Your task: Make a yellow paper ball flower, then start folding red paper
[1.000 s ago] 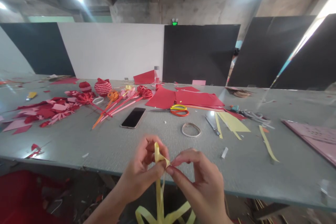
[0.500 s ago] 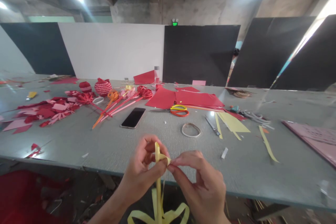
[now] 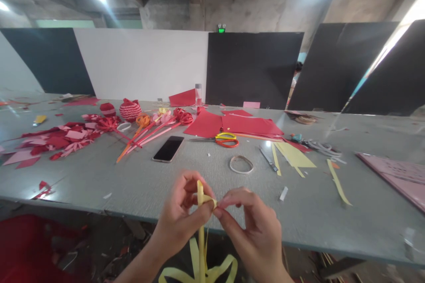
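both hands over the near edge of the desk [image 3: 133, 185], around its middle, at work on a yellow strip [image 3: 201, 247]. left hand [image 3: 182, 216]: thumb and fingers pinching the strip near its top, a rolled end standing up beside the fingers. right hand [image 3: 254, 225]: thumb and forefinger pinching the tip of a small fold that runs sideways out of the left grip; fingertips of the two hands close together, whether touching cannot tell. below the hands, off the desk's near edge, yellow loops [image 3: 218, 269] spread out, partly cut off from view. farther in from that edge, left of middle, a dark-screened phone [image 3: 168, 149]; right of it, scissors [image 3: 227, 139] with yellow and orange handles, near red sheets [image 3: 245, 124], and a pale ring [image 3: 241, 165] lying flat. toward the desk's right, a cutter [image 3: 268, 159] beside yellow paper [image 3: 296, 154]; pink folder [image 3: 398, 174] at the right end. toward the left edge, a heap of red and pink scraps [image 3: 66, 139].
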A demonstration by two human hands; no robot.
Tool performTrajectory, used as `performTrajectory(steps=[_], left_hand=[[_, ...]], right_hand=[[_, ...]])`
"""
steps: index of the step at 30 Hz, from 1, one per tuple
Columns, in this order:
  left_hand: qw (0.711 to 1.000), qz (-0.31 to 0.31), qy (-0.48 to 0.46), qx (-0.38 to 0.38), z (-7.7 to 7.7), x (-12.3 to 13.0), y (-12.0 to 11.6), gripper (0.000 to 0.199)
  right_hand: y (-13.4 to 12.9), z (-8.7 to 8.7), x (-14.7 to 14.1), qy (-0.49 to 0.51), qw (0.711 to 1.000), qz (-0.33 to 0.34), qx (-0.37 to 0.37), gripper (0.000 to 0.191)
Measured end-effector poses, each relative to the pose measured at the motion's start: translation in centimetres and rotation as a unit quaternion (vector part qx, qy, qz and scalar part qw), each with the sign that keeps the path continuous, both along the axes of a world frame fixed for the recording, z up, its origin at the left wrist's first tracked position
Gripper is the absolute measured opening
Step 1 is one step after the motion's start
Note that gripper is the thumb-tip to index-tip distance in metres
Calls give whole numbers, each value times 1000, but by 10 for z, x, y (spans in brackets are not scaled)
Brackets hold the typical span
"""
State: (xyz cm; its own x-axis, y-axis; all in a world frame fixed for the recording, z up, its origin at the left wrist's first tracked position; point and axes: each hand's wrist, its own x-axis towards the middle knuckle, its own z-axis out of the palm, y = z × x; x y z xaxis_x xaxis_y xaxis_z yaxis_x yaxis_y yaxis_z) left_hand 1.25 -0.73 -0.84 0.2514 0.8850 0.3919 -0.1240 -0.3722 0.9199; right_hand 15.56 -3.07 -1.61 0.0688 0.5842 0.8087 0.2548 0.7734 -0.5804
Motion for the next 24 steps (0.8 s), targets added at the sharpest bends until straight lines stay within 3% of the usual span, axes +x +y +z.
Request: performTrajectory(steps=[8,16,19,24], left_hand=[[1000,3,-22,-19,-3,1,-2,22],[998,12,-52,-34,1,7,-8,25],[998,27,-55,-33,3,9,-10,23],[1000,-2,-25,-3,0,6,-6,20]], right_hand=[[4,-7,-3,19,999,12,44,18],[5,-10,-3,7,993,10,114,33],[3,-11,-2,-6,991,5,135,38],[2,-7,2,-62,989,-20,132,36]])
